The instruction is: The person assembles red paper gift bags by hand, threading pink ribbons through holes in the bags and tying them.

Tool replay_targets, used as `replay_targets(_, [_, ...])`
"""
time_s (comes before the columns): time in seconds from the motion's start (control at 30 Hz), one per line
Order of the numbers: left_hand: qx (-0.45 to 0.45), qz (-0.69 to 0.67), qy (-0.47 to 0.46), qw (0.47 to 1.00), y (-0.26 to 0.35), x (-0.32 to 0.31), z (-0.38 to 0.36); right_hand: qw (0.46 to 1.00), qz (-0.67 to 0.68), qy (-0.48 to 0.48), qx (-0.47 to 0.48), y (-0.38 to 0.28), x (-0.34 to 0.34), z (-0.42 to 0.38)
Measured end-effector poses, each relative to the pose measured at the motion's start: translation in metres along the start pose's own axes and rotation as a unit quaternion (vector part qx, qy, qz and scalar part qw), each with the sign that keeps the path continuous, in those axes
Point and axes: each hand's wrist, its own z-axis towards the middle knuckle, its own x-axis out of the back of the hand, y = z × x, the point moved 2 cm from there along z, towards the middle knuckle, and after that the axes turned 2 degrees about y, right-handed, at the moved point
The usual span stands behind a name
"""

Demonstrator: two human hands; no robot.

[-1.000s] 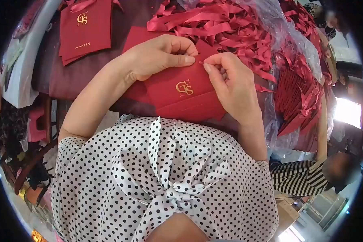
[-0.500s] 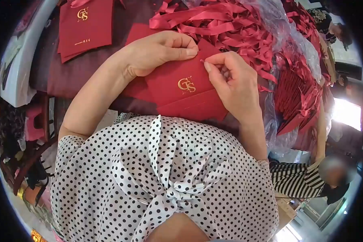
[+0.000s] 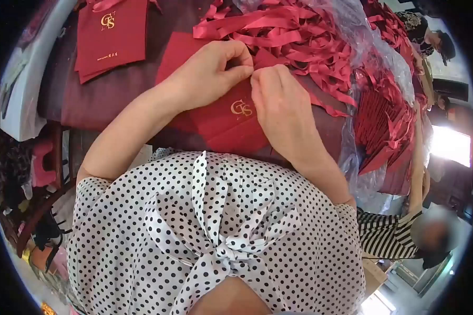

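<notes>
A red paper bag (image 3: 223, 123) with a gold monogram lies in front of me, tilted, on top of other red bags (image 3: 171, 52). My left hand (image 3: 213, 71) is closed in a pinch at the bag's upper edge. Right beside it, my right hand (image 3: 281, 105) pinches at the same edge, its fingertips nearly touching the left ones. A thin end of red ribbon was at those right fingertips; now the fingers mostly hide it. The right hand covers the bag's right part.
A heap of loose red ribbons (image 3: 278, 26) lies beyond my hands. More red bags (image 3: 113, 34) rest at the far left. Clear plastic wrap (image 3: 376, 42) and tightly stacked ribboned bags (image 3: 381, 118) stand at the right. A person in a striped sleeve (image 3: 386, 233) is at the far right.
My right hand has moved left and turned inward, its fingertips now meeting the left hand's. The left hand has shifted slightly left and down.
</notes>
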Motion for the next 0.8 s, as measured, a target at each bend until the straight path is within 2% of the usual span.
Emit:
replay_targets(0.07, [-0.093, 0.194, 0.040, 0.976, 0.004, -0.002, -0.002, 0.999, -0.041, -0.024, 0.014, 0.002, -0.009, -0.001])
replay_targets(0.1, [-0.101, 0.243, 0.061, 0.963, 0.007, -0.002, -0.005, 1.000, -0.016, 0.009, 0.022, 0.004, -0.011, -0.001])
replay_targets(0.17, [-0.137, 0.244, 0.084, 0.956, 0.008, -0.004, -0.008, 0.998, 0.009, 0.046, 0.031, 0.004, -0.009, 0.002])
replay_targets(0.2, [-0.171, 0.242, 0.105, 0.949, 0.009, -0.005, -0.010, 0.980, 0.171, 0.017, -0.104, 0.007, -0.006, 0.005])
replay_targets(0.23, [-0.172, 0.243, 0.105, 0.949, 0.010, -0.006, -0.011, 0.916, 0.325, -0.013, -0.233, 0.011, -0.006, 0.005])
replay_targets(0.33, [-0.155, 0.243, 0.104, 0.952, 0.016, -0.006, -0.014, 0.917, 0.344, 0.031, -0.198, 0.017, -0.013, 0.003])
replay_targets(0.4, [-0.223, 0.228, 0.109, 0.942, 0.022, -0.009, -0.014, 0.918, 0.348, 0.054, -0.183, 0.017, -0.009, 0.005])
replay_targets(0.43, [-0.225, 0.228, 0.109, 0.941, 0.022, -0.008, -0.014, 0.877, 0.417, 0.043, -0.233, 0.018, -0.006, 0.006])
replay_targets(0.47, [-0.181, 0.222, 0.100, 0.953, 0.020, -0.006, -0.012, 0.829, 0.483, 0.029, -0.279, 0.018, -0.005, 0.006])
replay_targets(0.5, [-0.137, 0.217, 0.093, 0.962, 0.018, -0.004, -0.011, 0.898, 0.370, 0.024, -0.235, 0.013, -0.003, 0.005])
replay_targets(0.53, [-0.138, 0.219, 0.096, 0.961, 0.016, -0.004, -0.012, 0.950, 0.251, 0.022, -0.186, 0.007, -0.003, 0.003])
replay_targets(0.57, [-0.144, 0.195, 0.082, 0.967, 0.013, -0.005, -0.011, 0.991, 0.118, 0.067, 0.014, 0.003, -0.004, 0.002])
replay_targets(0.6, [-0.150, 0.171, 0.066, 0.972, 0.012, -0.006, -0.011, 0.990, 0.119, 0.070, 0.015, 0.008, -0.008, 0.002])
replay_targets(0.63, [-0.157, 0.242, 0.073, 0.955, 0.013, -0.004, -0.011, 0.991, 0.102, 0.062, 0.053, 0.011, -0.010, 0.002])
replay_targets(0.67, [-0.157, 0.241, 0.072, 0.955, 0.015, -0.005, -0.012, 0.991, 0.085, 0.053, 0.092, 0.012, -0.012, 0.001])
replay_targets(0.73, [-0.073, 0.160, 0.038, 0.984, 0.017, -0.005, -0.013, 0.980, 0.196, 0.005, -0.037, 0.013, -0.002, 0.008])
replay_targets(0.77, [-0.075, 0.162, 0.039, 0.983, 0.018, -0.005, -0.014, 0.958, 0.259, -0.034, -0.119, 0.013, 0.006, 0.010])
replay_targets(0.8, [-0.075, 0.128, 0.032, 0.988, 0.018, -0.005, -0.016, 0.958, 0.261, -0.039, -0.113, 0.015, 0.009, 0.008])
